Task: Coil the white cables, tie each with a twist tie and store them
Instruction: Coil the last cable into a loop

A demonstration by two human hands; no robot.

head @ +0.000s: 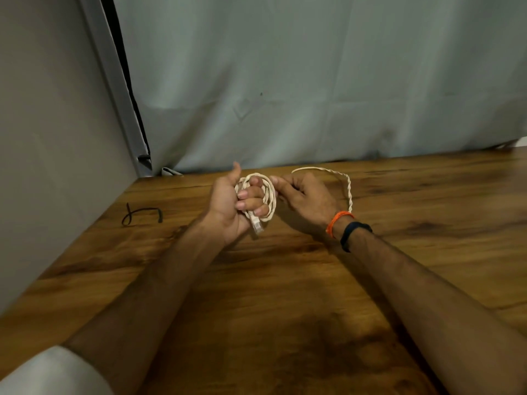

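Note:
A white twisted cable [271, 195] is wound into a small coil that my left hand [228, 203] grips, fingers curled through the loops and thumb pointing up. A clear plug [256, 225] hangs below that hand. Just right of the coil, my right hand [305, 198] pinches the cable. The loose tail [346, 186] arcs over and behind that hand down toward the wrist. A black twist tie [141, 213] lies bent on the wooden table [285, 295], well left of both hands.
A grey cloth backdrop [313, 81] hangs behind the table's far edge. A grey wall panel [42, 138] borders the table on the left. My right wrist wears an orange thread and a black band [349, 230].

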